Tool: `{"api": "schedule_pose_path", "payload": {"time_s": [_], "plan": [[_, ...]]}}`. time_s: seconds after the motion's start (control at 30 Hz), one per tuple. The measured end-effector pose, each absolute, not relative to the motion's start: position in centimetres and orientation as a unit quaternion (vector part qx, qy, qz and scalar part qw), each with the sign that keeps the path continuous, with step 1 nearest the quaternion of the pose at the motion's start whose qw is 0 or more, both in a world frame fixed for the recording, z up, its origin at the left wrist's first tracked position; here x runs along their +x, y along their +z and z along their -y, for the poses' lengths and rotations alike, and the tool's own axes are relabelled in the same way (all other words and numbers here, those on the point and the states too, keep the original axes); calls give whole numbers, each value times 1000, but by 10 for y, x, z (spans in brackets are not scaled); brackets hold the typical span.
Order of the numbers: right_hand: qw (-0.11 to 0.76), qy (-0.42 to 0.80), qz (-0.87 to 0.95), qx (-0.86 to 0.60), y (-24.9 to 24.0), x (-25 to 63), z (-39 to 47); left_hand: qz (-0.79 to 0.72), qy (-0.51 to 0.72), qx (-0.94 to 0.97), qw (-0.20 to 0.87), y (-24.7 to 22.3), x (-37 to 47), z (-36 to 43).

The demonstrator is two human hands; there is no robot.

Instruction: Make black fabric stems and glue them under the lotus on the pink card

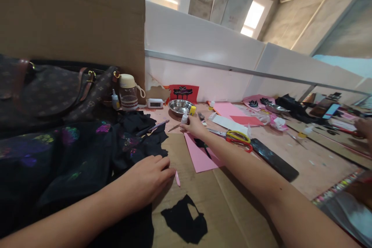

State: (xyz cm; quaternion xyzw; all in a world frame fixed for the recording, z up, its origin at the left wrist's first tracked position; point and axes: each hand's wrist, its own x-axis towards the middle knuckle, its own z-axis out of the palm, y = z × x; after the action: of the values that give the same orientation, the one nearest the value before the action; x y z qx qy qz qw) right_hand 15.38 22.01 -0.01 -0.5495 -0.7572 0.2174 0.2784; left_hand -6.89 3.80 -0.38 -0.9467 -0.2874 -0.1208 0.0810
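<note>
My left hand (152, 178) is closed low over the cardboard sheet (221, 205), and a slim pink stick (177, 178) sticks out from under its fingertips. Just in front of that hand lies a black fabric scrap (186, 219) with a hole cut in it. My right hand (192, 126) reaches forward, its fingers closed around a small white bottle (185, 117) beside the metal bowl (178, 106). Under the right forearm is a pink paper sheet (197, 159) with a black cut-out (200, 143) on it, partly hidden by the arm.
Scissors (238, 137) and a black phone (273, 159) lie right of my right arm. Black fabric (75, 162), a handbag (58, 93) and a drinking bottle (128, 93) crowd the left. A white partition (203, 46) stands behind. Another person's hand (363, 126) shows far right.
</note>
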Motion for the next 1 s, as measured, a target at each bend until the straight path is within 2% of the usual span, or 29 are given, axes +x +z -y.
{"api": "schedule_pose_path", "payload": {"time_s": [0.37,0.53,0.6,0.67,0.73,0.8,0.83,0.9,1.0], "plan": [[271,229,775,-523,18,189,-150,273,-135,-949,83,-9,-71,-40],[178,397,822,-367,48,172,-78,268,-132,-949,99,-12,-73,-42],[216,554,778,-203,75,177,-48,271,-130,-949,92,-11,-72,-42],[298,591,739,-128,106,197,-27,274,-128,-950,83,-9,-72,-42],[407,561,707,-140,134,224,-19,276,-126,-950,79,-8,-72,-41],[539,438,695,-187,149,248,-29,276,-127,-950,78,-7,-73,-41],[561,367,697,-255,150,256,-39,275,-129,-950,76,-7,-73,-41],[544,305,708,-330,140,259,-67,277,-131,-949,71,-8,-73,-41],[415,264,747,-448,102,242,-110,277,-132,-949,69,-10,-73,-42]]}}
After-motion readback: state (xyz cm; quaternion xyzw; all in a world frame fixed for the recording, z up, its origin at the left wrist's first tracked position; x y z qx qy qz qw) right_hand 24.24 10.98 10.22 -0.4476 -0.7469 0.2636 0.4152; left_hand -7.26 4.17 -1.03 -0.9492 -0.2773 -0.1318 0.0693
